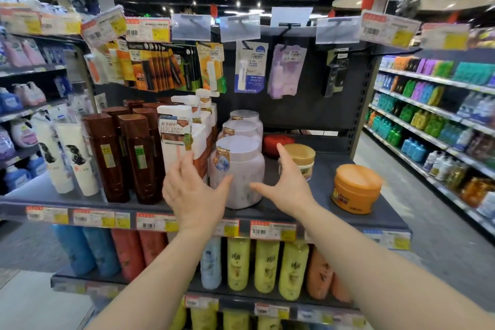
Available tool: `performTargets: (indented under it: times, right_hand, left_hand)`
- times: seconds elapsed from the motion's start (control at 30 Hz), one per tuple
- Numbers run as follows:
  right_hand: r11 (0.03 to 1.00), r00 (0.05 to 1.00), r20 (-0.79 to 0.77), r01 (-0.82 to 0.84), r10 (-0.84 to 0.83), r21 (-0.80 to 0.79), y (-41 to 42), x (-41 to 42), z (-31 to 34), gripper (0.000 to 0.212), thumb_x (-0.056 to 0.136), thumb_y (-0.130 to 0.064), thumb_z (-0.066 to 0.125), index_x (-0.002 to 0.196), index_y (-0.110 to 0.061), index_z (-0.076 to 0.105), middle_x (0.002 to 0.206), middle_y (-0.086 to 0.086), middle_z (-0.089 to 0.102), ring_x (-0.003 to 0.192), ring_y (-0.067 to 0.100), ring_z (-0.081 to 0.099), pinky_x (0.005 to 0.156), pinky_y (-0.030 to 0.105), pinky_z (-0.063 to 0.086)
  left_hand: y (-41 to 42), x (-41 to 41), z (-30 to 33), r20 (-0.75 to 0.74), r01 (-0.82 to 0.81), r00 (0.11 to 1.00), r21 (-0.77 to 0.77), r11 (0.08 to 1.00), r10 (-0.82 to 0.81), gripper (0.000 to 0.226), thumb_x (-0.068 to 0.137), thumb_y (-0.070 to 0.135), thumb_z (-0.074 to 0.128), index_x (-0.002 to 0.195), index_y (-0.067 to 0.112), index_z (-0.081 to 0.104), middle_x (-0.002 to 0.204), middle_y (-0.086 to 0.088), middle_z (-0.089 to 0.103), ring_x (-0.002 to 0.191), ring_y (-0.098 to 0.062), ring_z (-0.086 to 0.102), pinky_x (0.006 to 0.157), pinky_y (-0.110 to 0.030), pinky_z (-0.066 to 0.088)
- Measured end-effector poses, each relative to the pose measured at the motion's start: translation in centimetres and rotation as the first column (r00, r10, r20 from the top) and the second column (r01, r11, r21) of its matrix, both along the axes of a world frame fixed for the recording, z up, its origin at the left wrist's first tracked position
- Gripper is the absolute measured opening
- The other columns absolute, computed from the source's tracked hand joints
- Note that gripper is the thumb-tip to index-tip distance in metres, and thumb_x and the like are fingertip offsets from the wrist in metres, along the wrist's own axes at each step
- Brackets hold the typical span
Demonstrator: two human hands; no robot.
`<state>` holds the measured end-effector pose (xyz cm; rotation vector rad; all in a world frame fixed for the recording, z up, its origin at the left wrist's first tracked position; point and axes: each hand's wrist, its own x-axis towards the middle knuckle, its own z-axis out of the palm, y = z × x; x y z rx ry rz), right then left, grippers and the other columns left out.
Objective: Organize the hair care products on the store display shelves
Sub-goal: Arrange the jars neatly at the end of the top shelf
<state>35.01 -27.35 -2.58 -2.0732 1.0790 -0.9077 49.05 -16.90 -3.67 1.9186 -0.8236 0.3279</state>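
A pale lilac jar with a round lid stands at the front of a row of three like jars on the dark shelf. My left hand is spread open just left of it, thumb near the jar's lower front. My right hand is open on its right side, thumb pointing at the jar, fingers raised. Neither hand grips the jar. Behind my right hand sits a gold-lidded tub. An orange tub stands alone at the shelf's right.
White pump bottles and brown bottles crowd the shelf's left. A red tub lies at the back. Hanging packets dangle above. Yellow, blue and orange bottles fill the lower shelf. An aisle runs right.
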Motion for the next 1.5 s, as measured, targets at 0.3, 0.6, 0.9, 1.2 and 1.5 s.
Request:
performTargets:
  times: [0.3, 0.6, 0.9, 1.2, 1.5]
  right_hand:
    - [0.973, 0.986, -0.164, -0.026, -0.012, -0.228, -4.2, -6.5, 1.6, 0.088, 0.076, -0.054, 0.072, 0.148, -0.029, 0.029, 0.147, -0.003, 0.041, 0.134, 0.021, 0.036, 0.107, 0.034, 0.033]
    - [0.937, 0.842, -0.519, -0.049, -0.147, -0.345, -11.1, -16.4, 2.7, 0.097, 0.061, -0.082, 0.059, 0.144, -0.038, 0.034, 0.144, -0.004, 0.045, 0.132, 0.025, 0.041, 0.104, 0.044, 0.039]
    - [0.986, 0.826, -0.546, -0.164, 0.140, 0.004, -14.3, -19.7, 1.2, 0.095, 0.058, -0.078, 0.067, 0.140, -0.043, 0.036, 0.143, 0.000, 0.040, 0.128, 0.025, 0.044, 0.102, 0.043, 0.042]
    - [0.977, 0.845, -0.491, -0.196, 0.213, 0.087, -16.1, -19.6, 1.1, 0.091, 0.067, -0.065, 0.073, 0.144, -0.042, 0.031, 0.149, -0.005, 0.030, 0.132, 0.021, 0.036, 0.101, 0.036, 0.039]
    - [0.948, 0.835, -0.447, -0.284, 0.319, 0.146, -16.9, -17.2, 1.7, 0.080, 0.077, -0.048, 0.074, 0.146, -0.039, 0.032, 0.142, -0.005, 0.032, 0.127, 0.018, 0.037, 0.094, 0.029, 0.041]
  left_hand:
    - [-4.1, -6.7, 2.5, 0.207, 0.020, 0.978, -0.030, 0.999, -0.014, 0.074, 0.069, 0.051, 0.076, 0.131, 0.017, 0.052, 0.132, -0.007, 0.047, 0.122, -0.031, 0.041, 0.102, -0.045, 0.033]
    - [-10.2, -14.6, 2.1, 0.214, 0.048, 0.973, 0.193, 0.980, -0.089, 0.075, 0.078, 0.058, 0.066, 0.141, 0.024, 0.043, 0.150, -0.008, 0.030, 0.140, -0.027, 0.021, 0.114, -0.040, 0.017]
    - [-14.6, -13.7, 1.8, -0.040, 0.271, 0.959, 0.432, 0.860, -0.282, 0.085, 0.076, 0.053, 0.072, 0.147, 0.033, 0.030, 0.158, -0.009, 0.015, 0.144, -0.031, 0.016, 0.116, -0.044, 0.021]
    - [-19.9, -10.8, 1.5, 0.069, 0.248, 0.905, 0.715, 0.653, -0.419, 0.070, 0.085, 0.064, 0.052, 0.147, 0.041, 0.026, 0.162, 0.003, 0.009, 0.147, -0.029, 0.010, 0.117, -0.051, 0.008]
    - [-17.1, -9.0, 3.9, 0.160, 0.133, 0.811, 0.886, 0.443, -0.563, 0.058, 0.092, 0.059, 0.042, 0.145, 0.046, 0.025, 0.149, 0.006, 0.042, 0.139, -0.023, 0.034, 0.116, -0.053, -0.007]
